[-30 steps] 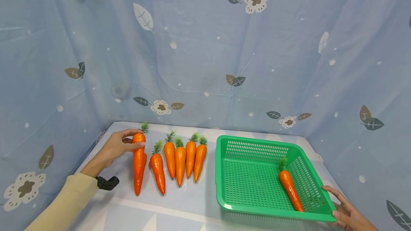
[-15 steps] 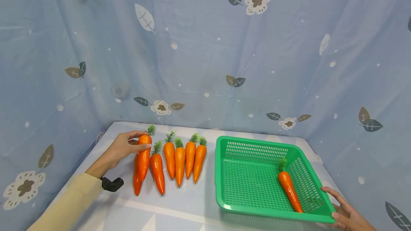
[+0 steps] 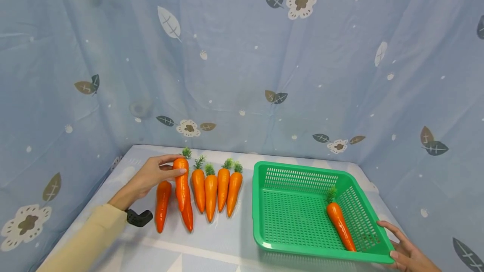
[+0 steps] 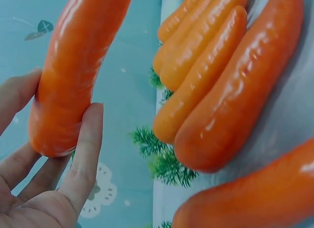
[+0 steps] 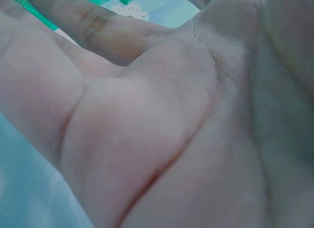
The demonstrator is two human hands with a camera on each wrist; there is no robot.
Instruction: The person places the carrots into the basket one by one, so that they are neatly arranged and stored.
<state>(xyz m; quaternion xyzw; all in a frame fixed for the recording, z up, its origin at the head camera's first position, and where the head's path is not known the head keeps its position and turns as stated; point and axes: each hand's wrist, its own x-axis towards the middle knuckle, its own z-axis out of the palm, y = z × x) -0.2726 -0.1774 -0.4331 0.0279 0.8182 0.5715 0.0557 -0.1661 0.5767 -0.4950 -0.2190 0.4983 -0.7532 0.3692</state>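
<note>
Between thumb and fingers, my left hand (image 3: 151,177) grips a glossy orange carrot (image 3: 182,181) near its leafy top, tip down above the table. In the head view it partly covers another carrot lying behind it. The left wrist view shows the gripped carrot (image 4: 78,66) raised apart from those on the table. One dark orange carrot (image 3: 162,207) lies left of it; several lighter carrots (image 3: 211,196) lie in a row to its right. My right hand (image 3: 410,251) holds the front right corner of a green plastic basket (image 3: 321,255), thumb at the rim. Inside lies one carrot (image 3: 342,228).
A pale patterned cloth covers the table (image 3: 227,242). Blue floral curtains (image 3: 234,74) stand at the back and both sides. A black wrist camera mount (image 3: 139,218) sits under my left wrist.
My left hand has carried the carrot rightward, off the leftmost carrot and over the neighbouring one. The basket and my right hand have stayed in place.
</note>
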